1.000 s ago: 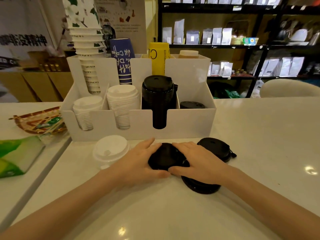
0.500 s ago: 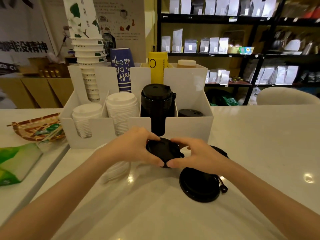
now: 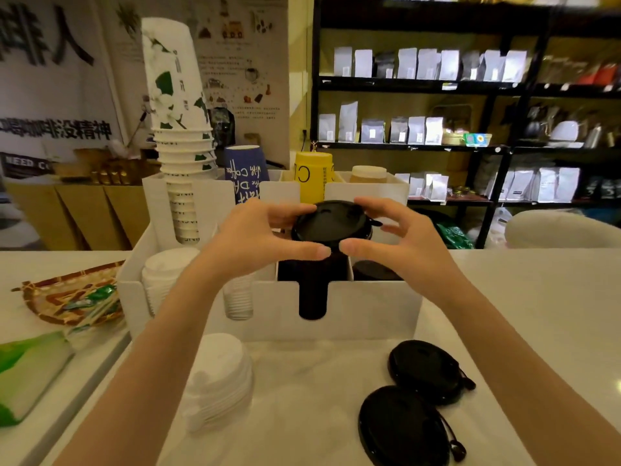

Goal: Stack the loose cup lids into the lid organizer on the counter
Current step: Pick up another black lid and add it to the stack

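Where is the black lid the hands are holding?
The black lid sits centre of the head view, between the left hand and right hand, atop the black lid stack.

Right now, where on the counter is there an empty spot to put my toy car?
The counter is bare to the right of the white organizer, beyond the right hand. A smaller bare strip lies between the white lids and the two black lids. The left is crowded: woven tray, green packet.
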